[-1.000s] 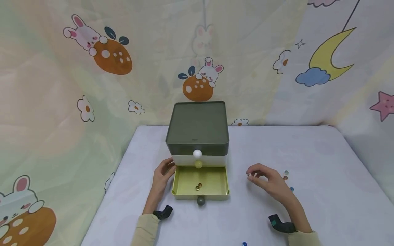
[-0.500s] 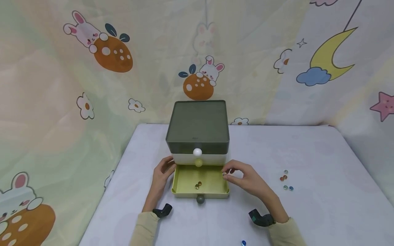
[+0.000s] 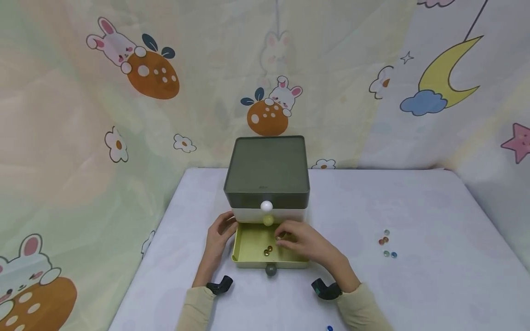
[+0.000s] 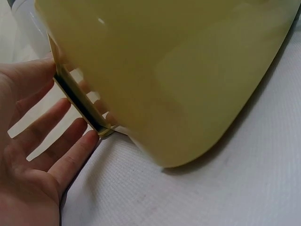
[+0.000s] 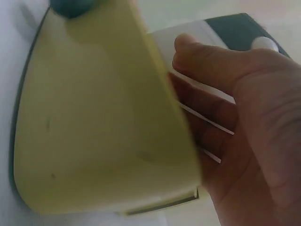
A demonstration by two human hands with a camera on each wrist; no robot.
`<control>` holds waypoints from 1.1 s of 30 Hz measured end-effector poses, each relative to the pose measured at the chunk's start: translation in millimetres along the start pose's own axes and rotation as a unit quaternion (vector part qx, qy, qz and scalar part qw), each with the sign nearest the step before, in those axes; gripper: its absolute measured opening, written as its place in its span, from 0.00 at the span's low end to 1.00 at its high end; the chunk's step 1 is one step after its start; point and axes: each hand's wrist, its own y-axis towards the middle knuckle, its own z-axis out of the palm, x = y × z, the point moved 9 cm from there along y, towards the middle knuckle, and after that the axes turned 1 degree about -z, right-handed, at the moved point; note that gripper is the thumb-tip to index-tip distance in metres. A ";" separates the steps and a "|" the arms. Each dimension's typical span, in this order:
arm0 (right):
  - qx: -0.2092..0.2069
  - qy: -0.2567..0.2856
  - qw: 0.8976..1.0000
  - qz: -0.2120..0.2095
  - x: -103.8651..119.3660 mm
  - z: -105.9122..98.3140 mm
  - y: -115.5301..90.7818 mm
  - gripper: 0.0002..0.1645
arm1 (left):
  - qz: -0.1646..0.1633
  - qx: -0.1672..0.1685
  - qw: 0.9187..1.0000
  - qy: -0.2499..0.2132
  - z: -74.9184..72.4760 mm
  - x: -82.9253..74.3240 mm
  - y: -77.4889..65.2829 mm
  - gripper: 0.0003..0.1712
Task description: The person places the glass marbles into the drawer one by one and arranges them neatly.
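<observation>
A small drawer cabinet (image 3: 267, 168) with a dark green top stands on the table, and its yellow-green bottom drawer (image 3: 250, 241) is pulled out. Two amber glass marbles (image 3: 267, 252) lie in the drawer. My right hand (image 3: 310, 242) is over the drawer's right half, pinching a small pale marble (image 3: 278, 238) between thumb and index finger. In the right wrist view the fingers lie behind the drawer front, and the marble is hidden. My left hand (image 3: 218, 233) touches the cabinet's left side by the drawer; its fingertips (image 4: 90, 137) rest against the edge in the left wrist view.
Several loose marbles (image 3: 386, 253), green, orange and blue, lie on the white table at the right. A blue marble (image 3: 330, 328) sits at the near edge of the view. Behind the table hangs a cartoon-printed cloth (image 3: 339, 82).
My right hand has moved left from beside the loose marbles to over the open drawer, carrying the pale marble. The left hand has stayed at the cabinet's side.
</observation>
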 end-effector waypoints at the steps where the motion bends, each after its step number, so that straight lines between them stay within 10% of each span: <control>1: 0.003 -0.012 1.000 0.005 -0.5 2.1 0.7 0.10 | 0.000 -0.001 1.000 0.001 -0.3 0.5 -0.6 0.25; 13: 0.026 -0.232 0.972 -0.017 6.3 26.0 0.4 0.05 | -0.018 -0.011 1.000 -0.003 0.4 7.8 -6.1 0.24; 33: 0.033 -0.274 0.961 0.013 5.2 30.1 2.4 0.08 | -0.013 -0.003 1.000 0.010 -0.6 3.5 -1.4 0.25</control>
